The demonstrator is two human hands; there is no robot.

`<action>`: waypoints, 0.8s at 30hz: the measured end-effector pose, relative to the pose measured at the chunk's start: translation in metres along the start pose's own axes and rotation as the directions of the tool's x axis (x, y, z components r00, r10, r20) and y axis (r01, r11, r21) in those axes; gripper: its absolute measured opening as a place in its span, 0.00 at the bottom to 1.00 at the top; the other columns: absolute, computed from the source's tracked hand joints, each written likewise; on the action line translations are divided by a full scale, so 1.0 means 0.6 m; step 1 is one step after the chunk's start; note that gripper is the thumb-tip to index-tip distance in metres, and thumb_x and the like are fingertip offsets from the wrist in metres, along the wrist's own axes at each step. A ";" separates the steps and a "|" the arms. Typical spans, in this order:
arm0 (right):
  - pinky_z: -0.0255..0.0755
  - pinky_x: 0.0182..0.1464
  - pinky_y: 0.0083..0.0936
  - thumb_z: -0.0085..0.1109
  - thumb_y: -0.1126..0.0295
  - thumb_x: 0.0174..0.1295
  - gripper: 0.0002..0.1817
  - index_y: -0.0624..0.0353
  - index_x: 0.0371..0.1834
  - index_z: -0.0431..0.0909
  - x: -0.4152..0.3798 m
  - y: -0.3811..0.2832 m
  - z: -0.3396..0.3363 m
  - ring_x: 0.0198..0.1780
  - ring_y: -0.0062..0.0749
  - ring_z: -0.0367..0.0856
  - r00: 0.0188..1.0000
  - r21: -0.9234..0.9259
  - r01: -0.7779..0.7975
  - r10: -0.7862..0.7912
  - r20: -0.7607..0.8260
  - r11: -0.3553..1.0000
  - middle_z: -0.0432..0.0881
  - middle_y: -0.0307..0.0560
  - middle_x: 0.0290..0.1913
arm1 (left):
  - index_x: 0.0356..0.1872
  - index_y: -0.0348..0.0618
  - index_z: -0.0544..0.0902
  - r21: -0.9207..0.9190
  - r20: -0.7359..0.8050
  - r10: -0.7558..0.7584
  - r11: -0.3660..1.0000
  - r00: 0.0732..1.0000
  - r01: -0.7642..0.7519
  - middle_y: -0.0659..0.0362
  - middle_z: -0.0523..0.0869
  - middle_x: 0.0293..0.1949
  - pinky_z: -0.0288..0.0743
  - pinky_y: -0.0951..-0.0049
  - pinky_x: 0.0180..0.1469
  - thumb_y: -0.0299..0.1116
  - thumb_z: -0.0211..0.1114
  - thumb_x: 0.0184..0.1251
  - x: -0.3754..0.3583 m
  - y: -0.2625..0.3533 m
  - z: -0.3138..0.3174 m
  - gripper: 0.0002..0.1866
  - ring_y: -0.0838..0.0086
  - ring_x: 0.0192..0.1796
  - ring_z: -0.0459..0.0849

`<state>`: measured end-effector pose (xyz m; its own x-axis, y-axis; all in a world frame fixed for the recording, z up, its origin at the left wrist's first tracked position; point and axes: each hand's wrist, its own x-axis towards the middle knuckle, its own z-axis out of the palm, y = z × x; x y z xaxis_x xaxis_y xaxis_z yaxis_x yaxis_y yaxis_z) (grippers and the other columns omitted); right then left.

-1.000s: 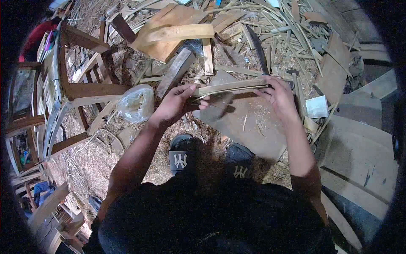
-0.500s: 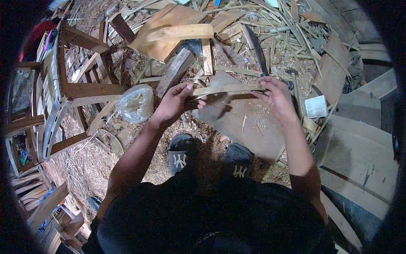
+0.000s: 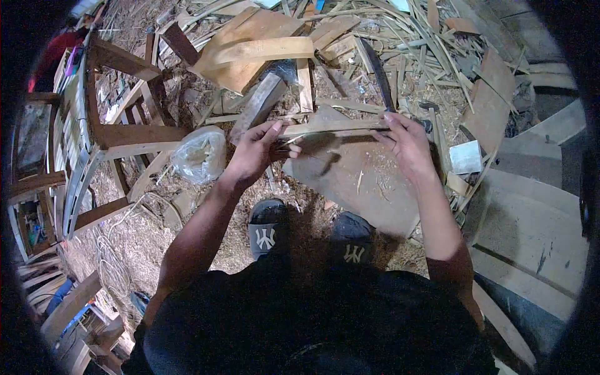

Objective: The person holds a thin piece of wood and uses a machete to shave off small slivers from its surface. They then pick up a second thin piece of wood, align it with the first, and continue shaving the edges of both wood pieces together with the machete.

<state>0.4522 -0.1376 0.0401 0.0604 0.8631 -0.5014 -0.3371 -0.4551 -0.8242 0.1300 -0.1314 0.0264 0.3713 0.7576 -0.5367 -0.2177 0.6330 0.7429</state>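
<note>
A thin wooden strip [image 3: 331,127] stretches level between my two hands, above a flat board [image 3: 369,181] on the ground. My left hand [image 3: 259,147] pinches its left end, thumb on top and fingers beneath. At the other end, my right hand [image 3: 403,137] grips the strip between thumb and fingers. Just beyond my right hand lies a long dark blade [image 3: 377,70], its handle end partly hidden by that hand. A squared wooden block [image 3: 259,105] rests on the ground behind my left hand.
A clear plastic bag [image 3: 200,154] sits left of my left forearm, beside a wooden chair frame [image 3: 140,135]. A hammer [image 3: 435,128] lies right of my right hand, near a pale square piece [image 3: 466,157]. Wood strips [image 3: 431,56] and shavings cover the ground ahead.
The wooden strip has turned slightly in my hands, showing a different face. Both hands stay almost in place, still holding its ends.
</note>
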 end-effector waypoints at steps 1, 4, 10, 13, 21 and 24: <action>0.85 0.58 0.34 0.59 0.69 0.73 0.17 0.75 0.56 0.75 -0.001 0.000 0.002 0.52 0.39 0.84 1.000 0.000 0.001 -0.001 0.000 1.000 0.80 0.53 0.50 | 0.62 0.33 0.77 0.006 -0.031 0.006 1.000 0.999 -0.006 0.53 0.88 0.46 0.83 0.69 0.49 0.44 0.50 0.84 -0.001 0.001 0.002 0.23 0.71 0.43 0.88; 0.85 0.59 0.34 0.60 0.70 0.72 0.17 0.75 0.57 0.76 -0.005 0.001 0.008 0.52 0.38 0.84 0.999 -0.066 0.035 -0.034 0.004 0.997 0.81 0.52 0.51 | 0.61 0.33 0.78 -0.011 -0.031 0.030 0.999 0.999 -0.030 0.53 0.88 0.45 0.83 0.70 0.49 0.45 0.51 0.83 -0.004 0.003 0.006 0.23 0.71 0.42 0.88; 0.85 0.59 0.34 0.61 0.71 0.72 0.16 0.73 0.55 0.77 -0.008 0.005 0.010 0.51 0.38 0.84 0.997 -0.005 0.055 -0.055 -0.047 0.998 0.81 0.52 0.51 | 0.59 0.33 0.79 -0.032 -0.126 0.013 0.999 0.992 -0.017 0.53 0.88 0.43 0.84 0.71 0.46 0.42 0.55 0.81 0.010 -0.007 -0.004 0.21 0.71 0.40 0.88; 0.85 0.58 0.34 0.62 0.70 0.71 0.16 0.73 0.54 0.77 -0.006 0.007 0.007 0.50 0.38 0.84 0.998 0.021 0.053 -0.052 -0.037 0.998 0.82 0.52 0.50 | 0.58 0.33 0.80 -0.050 -0.202 0.011 0.999 0.979 -0.022 0.52 0.88 0.42 0.84 0.71 0.45 0.41 0.57 0.80 0.006 -0.004 0.000 0.20 0.70 0.40 0.88; 0.85 0.57 0.33 0.63 0.71 0.70 0.16 0.71 0.54 0.77 -0.009 0.011 0.008 0.49 0.37 0.85 0.994 -0.008 0.047 -0.048 -0.098 0.999 0.82 0.52 0.50 | 0.60 0.32 0.79 -0.084 -0.147 0.020 0.996 0.989 -0.032 0.51 0.88 0.43 0.84 0.71 0.47 0.38 0.57 0.80 0.010 -0.008 -0.012 0.19 0.69 0.41 0.89; 0.85 0.56 0.32 0.63 0.71 0.70 0.16 0.72 0.54 0.78 -0.006 0.014 0.005 0.49 0.36 0.85 0.991 0.000 0.067 -0.066 -0.116 0.998 0.82 0.51 0.50 | 0.61 0.32 0.78 -0.085 -0.112 0.029 0.996 0.993 -0.039 0.50 0.88 0.45 0.85 0.69 0.49 0.36 0.57 0.81 0.010 -0.009 -0.014 0.18 0.68 0.43 0.89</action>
<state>0.4463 -0.1439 0.0355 0.1908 0.8603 -0.4728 -0.3320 -0.3967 -0.8558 0.1254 -0.1289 0.0161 0.2617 0.7889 -0.5560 -0.3077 0.6142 0.7267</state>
